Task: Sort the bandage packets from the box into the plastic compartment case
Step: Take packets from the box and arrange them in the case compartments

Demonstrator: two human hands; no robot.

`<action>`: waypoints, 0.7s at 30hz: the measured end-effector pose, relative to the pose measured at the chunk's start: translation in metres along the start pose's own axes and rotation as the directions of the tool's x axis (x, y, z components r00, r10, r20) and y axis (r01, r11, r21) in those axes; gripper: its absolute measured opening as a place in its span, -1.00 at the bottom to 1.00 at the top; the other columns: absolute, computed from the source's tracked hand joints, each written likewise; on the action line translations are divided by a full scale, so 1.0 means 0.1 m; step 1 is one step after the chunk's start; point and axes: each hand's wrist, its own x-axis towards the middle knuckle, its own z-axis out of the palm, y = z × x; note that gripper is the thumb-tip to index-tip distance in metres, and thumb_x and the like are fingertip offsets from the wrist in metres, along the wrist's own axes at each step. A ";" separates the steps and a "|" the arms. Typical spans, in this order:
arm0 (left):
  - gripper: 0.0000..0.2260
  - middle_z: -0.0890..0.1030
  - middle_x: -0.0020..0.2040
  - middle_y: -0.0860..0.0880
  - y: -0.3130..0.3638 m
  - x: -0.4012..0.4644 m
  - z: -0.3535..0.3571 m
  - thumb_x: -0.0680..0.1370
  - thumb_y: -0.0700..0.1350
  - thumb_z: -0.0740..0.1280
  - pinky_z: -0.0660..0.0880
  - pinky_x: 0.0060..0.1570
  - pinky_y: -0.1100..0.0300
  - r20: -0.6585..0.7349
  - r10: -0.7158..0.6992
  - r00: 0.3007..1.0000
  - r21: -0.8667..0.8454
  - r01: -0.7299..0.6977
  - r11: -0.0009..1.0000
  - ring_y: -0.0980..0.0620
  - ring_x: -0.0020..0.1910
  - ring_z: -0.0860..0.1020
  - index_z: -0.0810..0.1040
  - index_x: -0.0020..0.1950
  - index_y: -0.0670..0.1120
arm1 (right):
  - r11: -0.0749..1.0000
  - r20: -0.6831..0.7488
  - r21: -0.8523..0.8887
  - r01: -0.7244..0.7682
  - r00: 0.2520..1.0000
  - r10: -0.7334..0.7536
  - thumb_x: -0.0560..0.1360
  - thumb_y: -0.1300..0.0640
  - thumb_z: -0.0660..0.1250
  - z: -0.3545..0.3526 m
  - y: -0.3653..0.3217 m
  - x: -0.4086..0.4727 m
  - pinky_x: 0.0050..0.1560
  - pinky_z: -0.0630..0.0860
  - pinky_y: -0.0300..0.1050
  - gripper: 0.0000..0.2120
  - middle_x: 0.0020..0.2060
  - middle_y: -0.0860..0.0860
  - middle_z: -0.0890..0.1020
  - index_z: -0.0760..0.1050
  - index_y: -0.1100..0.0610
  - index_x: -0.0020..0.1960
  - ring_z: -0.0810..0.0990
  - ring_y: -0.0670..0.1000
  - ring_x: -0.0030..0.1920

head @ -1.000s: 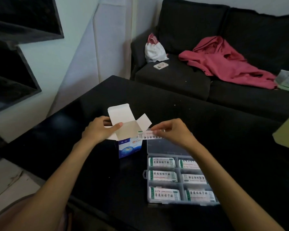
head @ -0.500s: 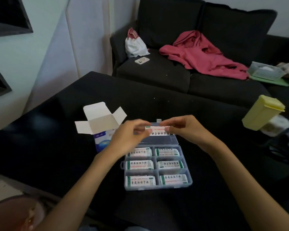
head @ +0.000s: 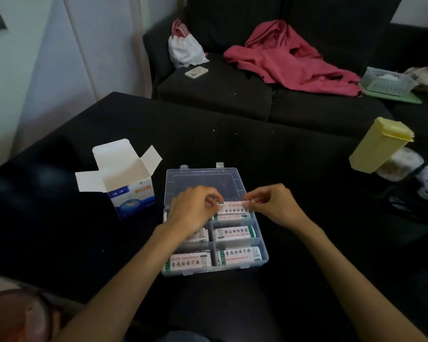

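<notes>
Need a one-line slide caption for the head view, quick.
Both hands, left and right, hold a bandage packet over the compartment case.

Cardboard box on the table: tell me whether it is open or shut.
Open. The cardboard box stands upright with its white top flaps spread outward, beside the plastic case. Whether any packets remain inside cannot be told.

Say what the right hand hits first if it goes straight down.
Probably the packets already in the case's far right compartment: right hand and left hand hold a packet just above; depth unclear.

Left hand [head: 192, 211] hides the case's [head: 263, 253] far-left compartment.
</notes>
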 end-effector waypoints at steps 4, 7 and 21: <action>-0.84 0.63 0.03 0.14 -0.02 0.00 0.01 0.52 -0.04 0.36 0.45 -0.09 0.31 -0.011 0.023 1.000 0.094 -0.022 0.995 0.22 -0.03 0.55 0.58 0.10 0.10 | 1.000 0.031 0.001 0.013 0.999 -0.013 0.42 0.17 0.42 0.10 0.04 -0.01 -0.30 0.46 -0.42 -0.89 -0.22 -0.14 0.60 0.62 0.08 -0.05 0.57 -0.22 -0.22; -0.83 0.63 0.03 0.15 -0.05 0.00 0.02 0.52 -0.02 0.36 0.42 -0.07 0.28 -0.021 0.036 0.999 0.147 -0.033 0.989 0.20 0.02 0.53 0.59 0.11 0.12 | 0.998 0.031 -0.058 0.036 0.999 -0.034 0.44 0.14 0.41 0.11 0.04 0.01 -0.35 0.37 -0.39 -0.86 -0.19 -0.14 0.56 0.62 0.07 0.00 0.49 -0.19 -0.27; -0.74 0.42 -0.06 0.12 -0.13 0.02 0.07 0.52 0.08 0.33 0.33 -0.10 0.24 0.024 0.085 0.996 0.249 -0.089 0.964 0.11 0.04 0.39 0.57 0.19 0.11 | 0.975 0.024 -0.222 -0.012 1.000 0.018 0.47 0.04 0.37 0.07 0.15 0.12 -0.26 0.34 -0.35 -0.86 -0.18 -0.10 0.50 0.62 0.01 0.01 0.45 -0.15 -0.22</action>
